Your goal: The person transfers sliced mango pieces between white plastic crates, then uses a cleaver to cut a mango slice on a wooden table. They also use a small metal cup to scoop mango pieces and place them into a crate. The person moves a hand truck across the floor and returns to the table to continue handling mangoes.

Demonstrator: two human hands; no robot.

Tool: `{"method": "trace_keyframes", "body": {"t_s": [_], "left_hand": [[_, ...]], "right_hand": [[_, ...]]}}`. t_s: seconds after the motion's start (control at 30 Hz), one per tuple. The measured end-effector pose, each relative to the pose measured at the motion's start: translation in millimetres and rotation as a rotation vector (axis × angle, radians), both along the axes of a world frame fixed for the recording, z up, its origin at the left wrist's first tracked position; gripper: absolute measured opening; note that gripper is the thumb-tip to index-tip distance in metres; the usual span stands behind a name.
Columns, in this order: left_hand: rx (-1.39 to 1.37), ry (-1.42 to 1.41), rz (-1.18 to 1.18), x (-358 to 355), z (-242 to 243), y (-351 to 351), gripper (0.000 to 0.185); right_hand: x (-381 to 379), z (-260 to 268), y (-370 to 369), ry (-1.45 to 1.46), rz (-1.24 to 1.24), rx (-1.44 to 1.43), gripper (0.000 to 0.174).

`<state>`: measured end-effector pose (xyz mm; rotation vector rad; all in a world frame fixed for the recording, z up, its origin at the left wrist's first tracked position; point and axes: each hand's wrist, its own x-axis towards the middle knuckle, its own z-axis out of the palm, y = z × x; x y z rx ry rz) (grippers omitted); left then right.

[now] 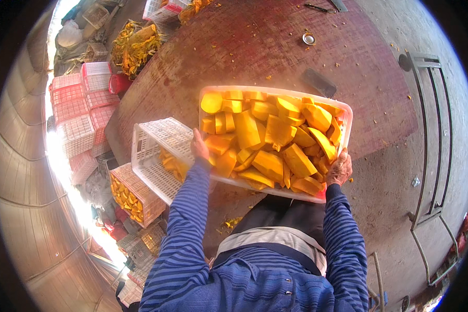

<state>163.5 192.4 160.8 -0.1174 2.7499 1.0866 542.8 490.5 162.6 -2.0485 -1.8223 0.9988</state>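
Both my hands hold a wide plastic crate (pixel 346 117) heaped with cut pieces of orange pumpkin (pixel 271 130). My left hand (pixel 199 146) grips its left end, and my right hand (pixel 339 168) has the lower right corner. The crate is in front of my waist. Just left of it, partly behind my left forearm, is a white perforated plastic crate (pixel 162 134) on its side or tilted, with some orange pieces (pixel 173 165) inside. What supports the white crate is hidden.
Beyond my hands stretches a worn reddish table (pixel 257 46) with a small round metal dish (pixel 308 38) and a dark block (pixel 319 82). Stacked crates (pixel 76 128), a filled crate (pixel 130 197) and a heap of pumpkin scraps (pixel 136 48) stand left. A metal-framed hand cart (pixel 421 156) lies right.
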Motion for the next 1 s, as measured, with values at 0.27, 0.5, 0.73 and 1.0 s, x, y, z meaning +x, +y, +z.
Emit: {"method": "trace_keyframes", "body": {"t_s": [0.27, 0.5, 0.73, 1.0], "left_hand": [[-0.336, 0.09, -0.228, 31, 61, 0, 0.029], [-0.183, -0.11, -0.024, 28, 45, 19, 0.017], [0.092, -0.282, 0.02, 71, 63, 42, 0.013], [0.342, -0.329, 0.083, 114, 124, 67, 0.013]], "right_hand": [[-4, 3, -2, 0.012, -0.025, 0.001, 0.055], [-6, 7, -2, 0.029, -0.025, -0.013, 0.056], [-9, 15, -2, 0.085, -0.101, -0.075, 0.056], [1, 6, 1, 0.11, -0.024, -0.07, 0.058]]}}
